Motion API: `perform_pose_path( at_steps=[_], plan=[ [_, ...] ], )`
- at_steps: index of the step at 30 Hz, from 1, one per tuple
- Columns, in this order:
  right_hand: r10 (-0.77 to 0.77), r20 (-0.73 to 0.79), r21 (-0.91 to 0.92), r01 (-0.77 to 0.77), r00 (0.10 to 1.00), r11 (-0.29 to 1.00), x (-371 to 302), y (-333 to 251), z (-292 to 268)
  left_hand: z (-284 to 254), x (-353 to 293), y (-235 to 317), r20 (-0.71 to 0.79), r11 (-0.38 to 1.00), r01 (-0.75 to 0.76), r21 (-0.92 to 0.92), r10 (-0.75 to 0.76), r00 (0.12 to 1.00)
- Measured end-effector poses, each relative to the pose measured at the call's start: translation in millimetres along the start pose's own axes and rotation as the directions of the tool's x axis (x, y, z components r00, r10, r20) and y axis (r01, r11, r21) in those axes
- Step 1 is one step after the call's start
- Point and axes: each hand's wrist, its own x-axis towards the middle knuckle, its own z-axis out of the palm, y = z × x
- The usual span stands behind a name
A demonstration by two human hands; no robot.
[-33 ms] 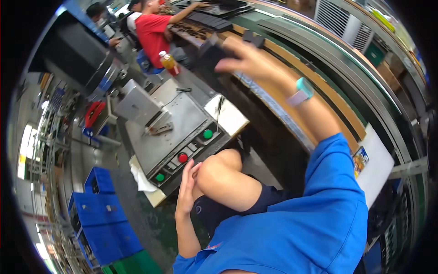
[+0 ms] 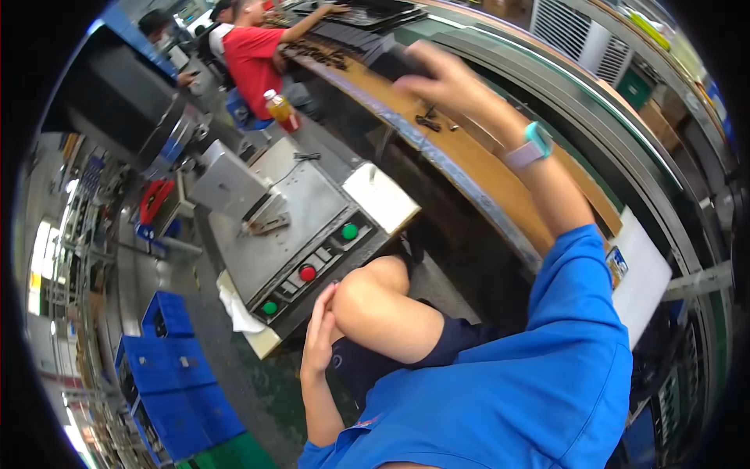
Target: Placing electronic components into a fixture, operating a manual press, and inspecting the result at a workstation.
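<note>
My right hand, with a pale band on its wrist, reaches far over the long wooden bench. Between its thumb and fingers is a black block-shaped piece, slightly blurred, close to a row of similar black pieces. My left hand lies against my bent knee, its fingers stretched out and holding nothing. To the left of the bench stands a machine with a metal top, with a red button and two green buttons on its front panel.
A conveyor runs along the bench's far side. Small dark cables lie on the bench. A person in red works at its far end, near a bottle. Blue bins stand at lower left.
My right hand has moved farther away and to the right with the black piece, toward the row of black pieces. My left hand stays at my knee.
</note>
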Motion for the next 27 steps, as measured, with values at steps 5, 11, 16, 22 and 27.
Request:
perform_pose_path(
  at_steps=[5,11,16,22,27],
  plan=[
    [0.193,-0.246,-0.787,-0.312,0.950,0.532,-60,117,-235,11,-18,-41,-0.098,0.928,0.201,-0.315,-0.242,0.965],
    [0.659,-0.433,-0.837,-0.545,0.615,-0.042,-208,191,-411,12,-37,-87,-0.132,0.842,0.275,-0.464,-0.372,0.919],
    [0.491,-0.480,-0.836,-0.548,0.726,-0.007,-103,195,-271,15,-22,-93,-0.184,0.819,0.344,-0.460,-0.467,0.865],
    [0.500,0.010,-0.789,-0.300,0.866,0.535,63,229,-74,29,9,-73,-0.081,0.901,0.267,-0.341,-0.311,0.947],
    [0.639,-0.042,-0.841,-0.372,0.768,0.392,133,268,8,29,-28,-83,-0.212,0.862,0.306,-0.404,-0.413,0.886]
  ],
)
